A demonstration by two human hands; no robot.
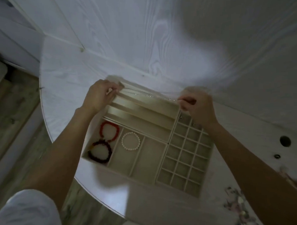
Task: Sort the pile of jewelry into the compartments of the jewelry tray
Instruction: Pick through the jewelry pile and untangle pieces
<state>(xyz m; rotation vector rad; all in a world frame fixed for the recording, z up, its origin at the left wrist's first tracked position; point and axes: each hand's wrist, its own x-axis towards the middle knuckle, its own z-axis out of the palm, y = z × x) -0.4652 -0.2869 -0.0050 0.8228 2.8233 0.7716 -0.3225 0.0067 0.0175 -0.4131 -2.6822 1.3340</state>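
Above the far long slots of the beige velvety jewelry tray (163, 142), left hand (98, 96) and right hand (195, 106) pinch a thin beaded chain (148, 95) taut by its ends, fingers curled.

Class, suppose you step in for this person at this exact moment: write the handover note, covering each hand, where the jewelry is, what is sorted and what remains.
Left hand pinches one end of a thin chain necklace; right hand pinches the other end, the chain stretched over the long slots at the far side of the jewelry tray.
Done: red bracelet and dark bracelet share the near-left compartment; pearl bracelet lies in the next one.
Left: lay the chain into a long slot, then sort the jewelry pile on the table to the right. The small square compartments look mostly unfilled.
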